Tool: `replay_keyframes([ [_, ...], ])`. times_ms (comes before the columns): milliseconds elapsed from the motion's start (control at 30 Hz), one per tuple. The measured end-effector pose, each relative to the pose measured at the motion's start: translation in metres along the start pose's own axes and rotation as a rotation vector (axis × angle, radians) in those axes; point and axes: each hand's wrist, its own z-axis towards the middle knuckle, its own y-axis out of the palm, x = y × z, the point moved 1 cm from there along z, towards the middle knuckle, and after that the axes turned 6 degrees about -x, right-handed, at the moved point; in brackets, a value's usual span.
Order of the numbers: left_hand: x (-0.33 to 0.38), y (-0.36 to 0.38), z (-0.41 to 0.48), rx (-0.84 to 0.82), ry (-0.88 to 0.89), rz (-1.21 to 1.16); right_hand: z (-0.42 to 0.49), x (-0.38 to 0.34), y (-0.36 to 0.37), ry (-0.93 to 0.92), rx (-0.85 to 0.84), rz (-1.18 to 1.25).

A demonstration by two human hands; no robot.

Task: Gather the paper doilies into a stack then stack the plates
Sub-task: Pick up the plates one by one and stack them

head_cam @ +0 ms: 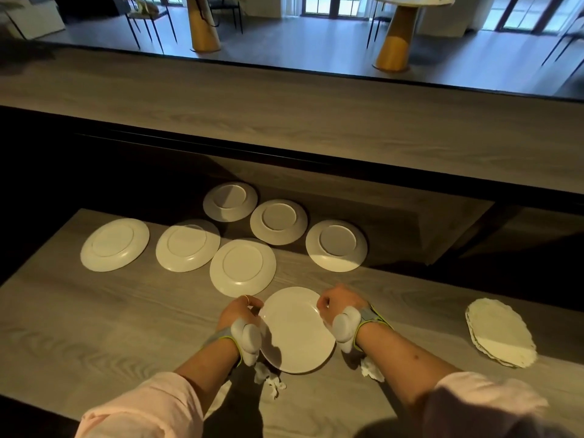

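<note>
A white plate (295,330) lies right side up near the counter's front, on a paper doily (373,371) whose frilled edge shows below it. My left hand (240,311) grips the plate's left rim. My right hand (339,303) grips its right rim. Several more plates lie upside down behind it, among them one just behind (242,267), one at far left (114,245) and one at right (336,245). A stack of doilies (499,331) sits at the right.
The wooden counter (94,327) has a raised shelf (284,115) behind it, casting a dark shadow over the back plates. Beyond are a floor, chairs and tables with yellow cone bases (393,42).
</note>
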Motion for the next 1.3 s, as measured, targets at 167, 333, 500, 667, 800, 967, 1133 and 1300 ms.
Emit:
replay_keyframes([
  [167, -0.003, -0.019, 0.013, 0.06, -0.02, -0.093, 0.014, -0.025, -0.008, -0.094, 0.068, 0.085],
  [333, -0.007, -0.048, 0.035, 0.188, 0.04, -0.106, 0.044, -0.059, -0.003, -0.105, 0.072, 0.214],
  [500, -0.01, -0.068, 0.05, 0.147, 0.093, 0.225, 0.069, -0.081, 0.0, -0.101, 0.011, 0.239],
  [667, -0.013, -0.073, 0.061, 0.01, 0.164, 0.533, 0.091, -0.095, -0.002, -0.037, -0.038, 0.229],
  [800, -0.023, -0.075, 0.06, -0.073, 0.116, 0.526, 0.099, -0.101, 0.003, 0.0, -0.041, 0.219],
  [967, -0.03, -0.083, 0.048, -0.064, 0.131, 0.52, 0.102, -0.114, 0.006, 0.023, 0.001, 0.201],
  [1133, -0.042, -0.099, 0.032, -0.067, 0.082, 0.356, 0.099, -0.131, 0.01, 0.026, -0.061, 0.128],
  [1300, -0.052, -0.111, 0.019, -0.077, 0.003, 0.245, 0.096, -0.149, 0.014, 0.002, -0.19, -0.065],
])
